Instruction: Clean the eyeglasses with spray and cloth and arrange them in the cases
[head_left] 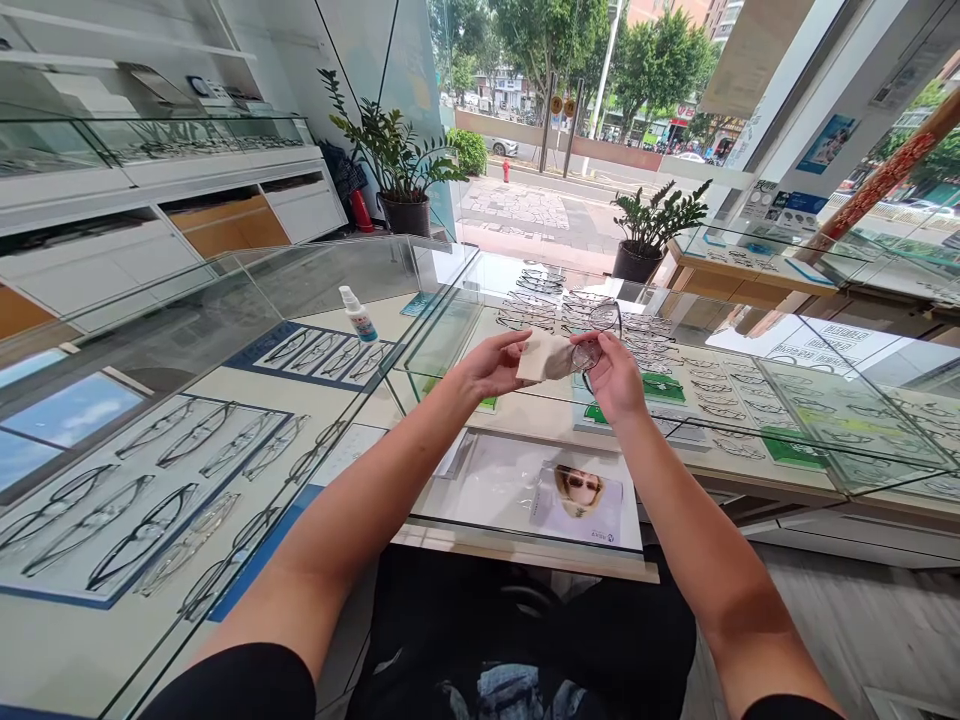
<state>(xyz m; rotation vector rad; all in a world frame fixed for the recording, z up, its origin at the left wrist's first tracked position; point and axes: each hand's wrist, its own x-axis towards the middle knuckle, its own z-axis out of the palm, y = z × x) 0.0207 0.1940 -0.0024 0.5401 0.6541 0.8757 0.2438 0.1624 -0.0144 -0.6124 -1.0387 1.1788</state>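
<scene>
Above the glass counter, my left hand [493, 366] pinches a beige cloth [541, 358] by its left side. The cloth's right end lies against a lens of a pair of dark-rimmed glasses [606, 318]. My right hand [616, 378] is closed on these glasses, its thumb and fingers at the lens beside the cloth; the other lens sticks up past the fingertips. A white spray bottle [358, 314] with a blue and red label stands on the counter, to the left of my hands.
Trays of glasses [142, 490] lie under the glass at the left. More rows of glasses [720, 390] fill the showcase at the right. A leaflet [577, 503] lies below my hands. Potted plants [409, 212] stand by the window.
</scene>
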